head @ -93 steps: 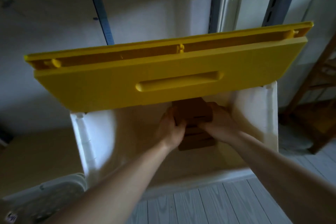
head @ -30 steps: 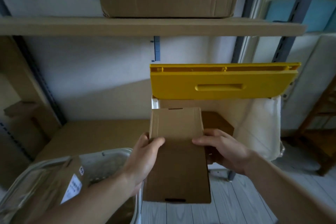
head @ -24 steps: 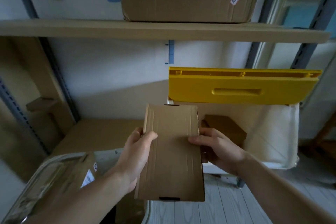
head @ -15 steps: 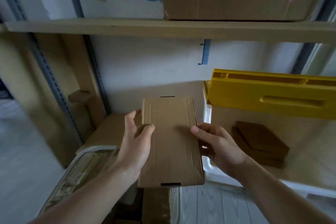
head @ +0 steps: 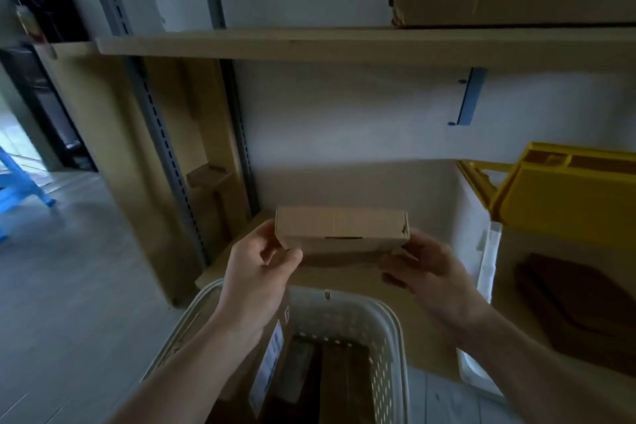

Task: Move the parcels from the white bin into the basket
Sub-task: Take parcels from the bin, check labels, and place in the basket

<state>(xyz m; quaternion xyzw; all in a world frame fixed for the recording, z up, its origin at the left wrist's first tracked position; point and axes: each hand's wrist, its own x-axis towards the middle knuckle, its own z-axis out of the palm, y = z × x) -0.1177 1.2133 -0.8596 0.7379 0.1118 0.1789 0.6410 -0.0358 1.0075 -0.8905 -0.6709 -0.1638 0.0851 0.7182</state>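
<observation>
Shelving behind — both hands, left hand (head: 256,272) and right hand (head: 425,272), pinch the parcel (head: 340,229), now swung from the white bin (head: 481,241) to above the basket (head: 389,320) — ready to lower in.

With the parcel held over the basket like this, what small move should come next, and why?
Probably lower the parcel straight down into the basket. Both hands, left and right, hold it by its ends, edge-on, above the basket's far rim. Boxes already stand upright inside, with what looks like a gap toward the right, so slipping it in on edge there seems to fit.
</observation>
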